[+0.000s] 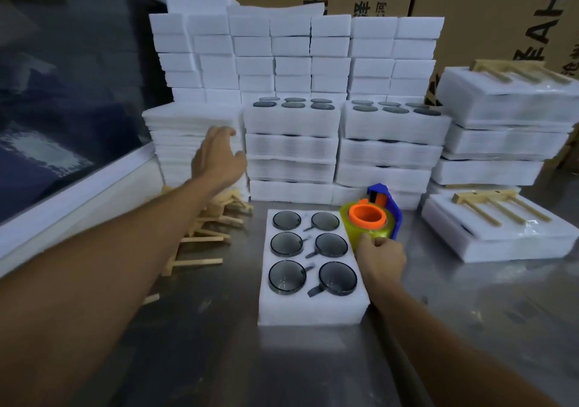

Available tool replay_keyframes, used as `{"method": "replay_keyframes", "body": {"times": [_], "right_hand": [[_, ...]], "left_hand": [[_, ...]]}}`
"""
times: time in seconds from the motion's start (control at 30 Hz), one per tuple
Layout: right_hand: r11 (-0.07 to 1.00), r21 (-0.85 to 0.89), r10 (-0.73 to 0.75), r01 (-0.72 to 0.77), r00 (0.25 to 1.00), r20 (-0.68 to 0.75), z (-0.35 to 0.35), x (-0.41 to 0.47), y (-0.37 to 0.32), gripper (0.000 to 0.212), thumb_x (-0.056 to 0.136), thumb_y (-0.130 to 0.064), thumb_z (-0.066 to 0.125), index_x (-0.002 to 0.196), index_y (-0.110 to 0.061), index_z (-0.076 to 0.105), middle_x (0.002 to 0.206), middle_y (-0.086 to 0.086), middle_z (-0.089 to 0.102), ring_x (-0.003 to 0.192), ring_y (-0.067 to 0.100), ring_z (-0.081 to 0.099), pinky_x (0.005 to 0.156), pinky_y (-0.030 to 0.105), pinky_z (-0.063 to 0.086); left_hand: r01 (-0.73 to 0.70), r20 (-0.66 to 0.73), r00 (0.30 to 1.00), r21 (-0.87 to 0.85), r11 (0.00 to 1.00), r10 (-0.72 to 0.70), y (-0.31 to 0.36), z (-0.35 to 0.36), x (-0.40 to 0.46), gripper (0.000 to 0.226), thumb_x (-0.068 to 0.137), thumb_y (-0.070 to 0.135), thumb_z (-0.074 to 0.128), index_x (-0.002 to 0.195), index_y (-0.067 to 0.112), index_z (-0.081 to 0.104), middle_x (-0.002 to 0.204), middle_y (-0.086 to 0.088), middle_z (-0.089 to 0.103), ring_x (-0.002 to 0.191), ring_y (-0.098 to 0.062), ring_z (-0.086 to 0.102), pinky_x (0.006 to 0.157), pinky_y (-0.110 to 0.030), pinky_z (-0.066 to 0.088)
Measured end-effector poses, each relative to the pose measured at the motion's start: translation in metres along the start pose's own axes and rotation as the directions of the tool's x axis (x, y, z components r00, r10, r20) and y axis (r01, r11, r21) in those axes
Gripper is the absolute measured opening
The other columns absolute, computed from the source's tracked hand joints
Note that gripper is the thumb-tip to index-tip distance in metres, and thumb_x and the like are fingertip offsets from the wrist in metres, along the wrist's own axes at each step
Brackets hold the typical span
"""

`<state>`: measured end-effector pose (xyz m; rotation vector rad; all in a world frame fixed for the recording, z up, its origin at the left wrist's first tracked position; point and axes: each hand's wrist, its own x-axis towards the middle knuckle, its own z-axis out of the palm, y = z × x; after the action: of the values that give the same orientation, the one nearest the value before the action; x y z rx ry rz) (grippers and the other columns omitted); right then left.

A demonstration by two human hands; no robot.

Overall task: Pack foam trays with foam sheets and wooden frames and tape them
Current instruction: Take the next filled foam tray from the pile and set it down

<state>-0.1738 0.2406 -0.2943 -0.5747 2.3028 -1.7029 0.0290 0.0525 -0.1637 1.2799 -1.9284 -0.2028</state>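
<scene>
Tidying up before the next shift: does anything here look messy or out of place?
Yes. The wooden frames lie in a loose, crisscrossed heap on the table's left, beside the open foam tray, unlike the squarely stacked foam trays behind. Nothing looks spilled or broken.

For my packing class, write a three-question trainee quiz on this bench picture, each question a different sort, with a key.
1. True or false: the foam tray in front of the person holds six round lenses.
2. Which hand is at the tape dispenser: A left, B right?
3. Fill in: the left hand reaches toward the stack of foam ____.

Key
1. True: six lenses sit in two columns of three.
2. B: the right hand grips the yellow tape roll.
3. Sheets: the stack stands behind the loose wooden frames.
</scene>
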Motion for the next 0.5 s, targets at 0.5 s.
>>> {"method": "replay_keyframes", "body": {"times": [0.5], "right_hand": [[1.000,0.007,0.000,0.001,0.993,-0.121,0.016,0.007,0.009,0.031,0.070,-0.042,0.045,0.052,-0.017,0.045,0.046,-0.001,0.039,0.052,0.024,0.040,0.052,0.030,0.031]], "left_hand": [[-0.005,0.191,0.980,0.328,0.945,-0.061,-0.008,-0.005,0.083,0.052,0.088,0.008,0.055,0.139,0.005,0.045,0.144,-0.015,0.048,0.125,-0.037,0.049,0.097,-0.039,0.042]]}}
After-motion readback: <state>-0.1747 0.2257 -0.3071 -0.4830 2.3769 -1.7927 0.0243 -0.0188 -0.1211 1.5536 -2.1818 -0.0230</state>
